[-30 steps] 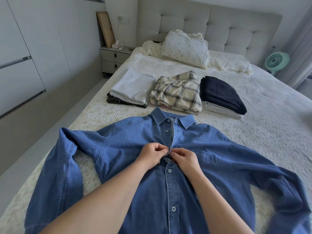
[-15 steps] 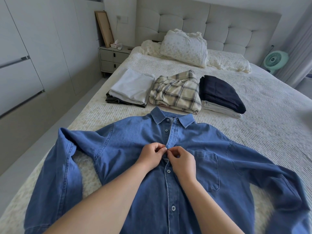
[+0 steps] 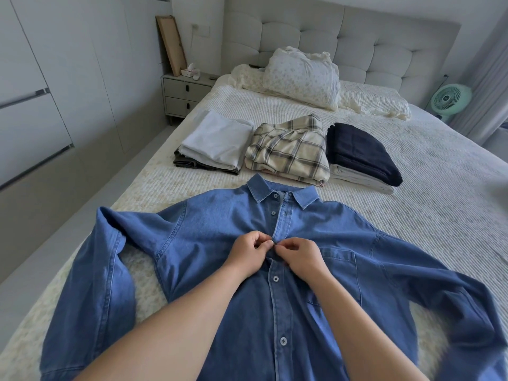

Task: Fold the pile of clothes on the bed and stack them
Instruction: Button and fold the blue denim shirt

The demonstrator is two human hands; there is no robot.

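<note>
Left hand [image 3: 248, 253] and right hand [image 3: 301, 257] both curled, pinching placket of denim shirt [image 3: 209, 226], spread face-up on bed [image 3: 412, 204] just in front of three folded stacks [image 3: 288, 152]. Best kept taut, edges aligned, button eased through. Button itself hidden under fingertips; hem cut off.

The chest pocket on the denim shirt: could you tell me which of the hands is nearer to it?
Right. The right hand pinches the placket just beside the chest pocket of the denim shirt; the left hand is on the placket's far side, farther from it.
</note>
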